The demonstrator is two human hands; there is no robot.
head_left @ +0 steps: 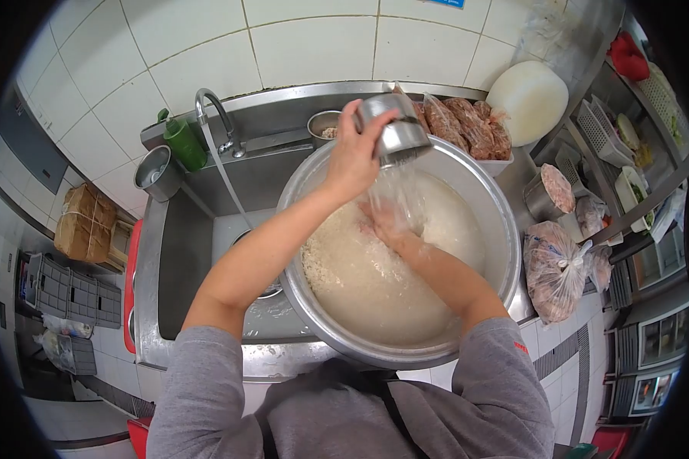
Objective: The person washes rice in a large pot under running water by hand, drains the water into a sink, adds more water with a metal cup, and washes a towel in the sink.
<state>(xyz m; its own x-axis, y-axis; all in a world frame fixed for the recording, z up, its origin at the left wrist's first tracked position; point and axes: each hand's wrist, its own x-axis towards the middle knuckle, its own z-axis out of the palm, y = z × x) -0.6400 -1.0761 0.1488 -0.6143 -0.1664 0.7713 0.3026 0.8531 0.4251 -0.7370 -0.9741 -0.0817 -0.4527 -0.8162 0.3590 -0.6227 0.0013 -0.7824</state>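
Note:
My left hand (354, 157) is closed around a metal cup (398, 131), tipped over the big pot so that water falls from it. Below, my right hand (383, 220) dips into the cloudy water under that stream, its fingers hidden by splash and liquid. The wide metal pot (501, 218) holds rice (321, 268) in milky water, with grains showing most plainly at its left side.
A faucet (220, 122) runs into the steel sink (187, 268) left of the pot. Beside it stand a green bottle (182, 144) and a metal container (158, 174). Bagged meat (467, 126), a round white board (528, 103) and a tied plastic bag (555, 271) are on the right.

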